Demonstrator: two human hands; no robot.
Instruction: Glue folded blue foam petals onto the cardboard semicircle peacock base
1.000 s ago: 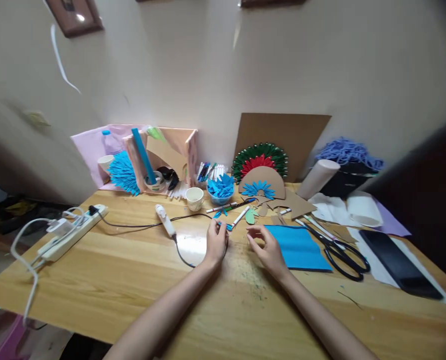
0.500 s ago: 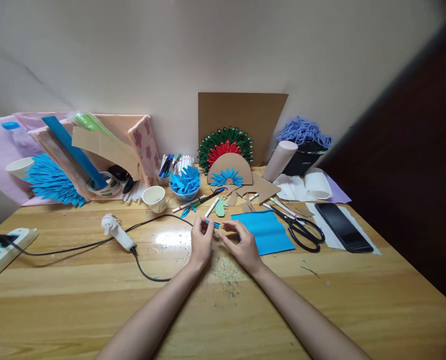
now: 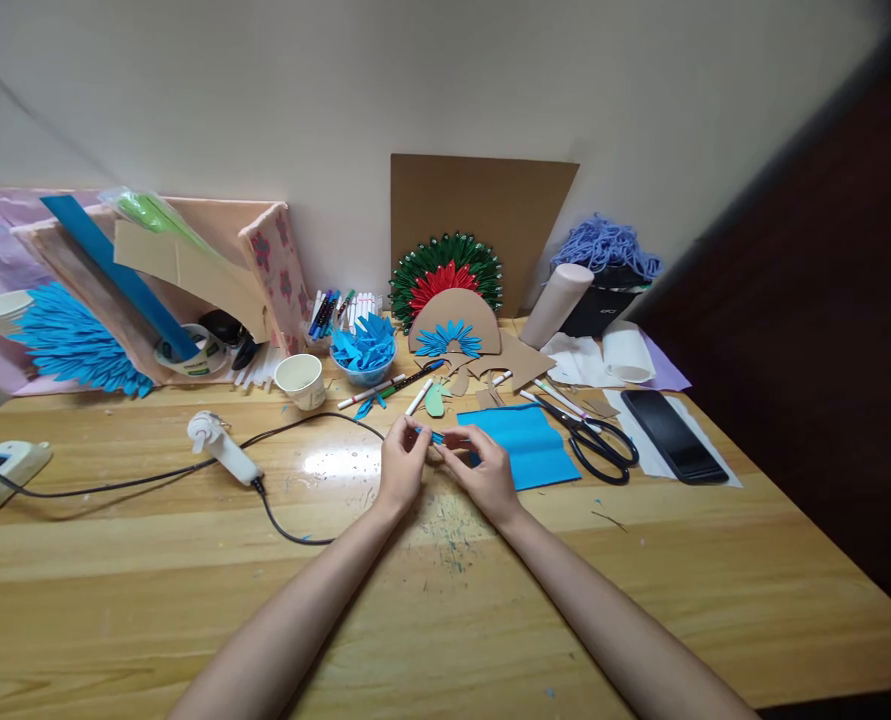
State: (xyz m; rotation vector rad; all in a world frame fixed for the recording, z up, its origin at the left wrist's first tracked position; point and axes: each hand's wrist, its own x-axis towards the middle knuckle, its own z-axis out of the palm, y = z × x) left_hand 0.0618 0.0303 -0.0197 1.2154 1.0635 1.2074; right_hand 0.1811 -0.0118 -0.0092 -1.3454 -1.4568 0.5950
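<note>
A small folded piece of blue paper [image 3: 436,437] is between my two hands, over the middle of the table. My left hand [image 3: 402,475] pinches its left end with thumb and forefinger. At the other end, my right hand [image 3: 488,478] has thumb and fingers closed on it; part of the piece is hidden by the fingertips. Under and beside my right hand lies a blue sheet [image 3: 535,450]. Black-handled scissors [image 3: 606,450] rest against its right side. Behind the hands, a cardboard half-disc [image 3: 456,308] carries a fan of blue petals, in front of red and green ones.
A bowl of blue pieces [image 3: 364,358] and a paper cup [image 3: 300,382] stand at back left. Nearer lies a white corded tool [image 3: 227,452], its black cord crossing the table. A phone [image 3: 674,437] lies right. Markers and cardboard scraps [image 3: 520,365] are scattered behind the hands.
My right fingertips have moved left and closed on the blue piece, where they were apart from it before. The whole view has shifted slightly, with things appearing higher.
</note>
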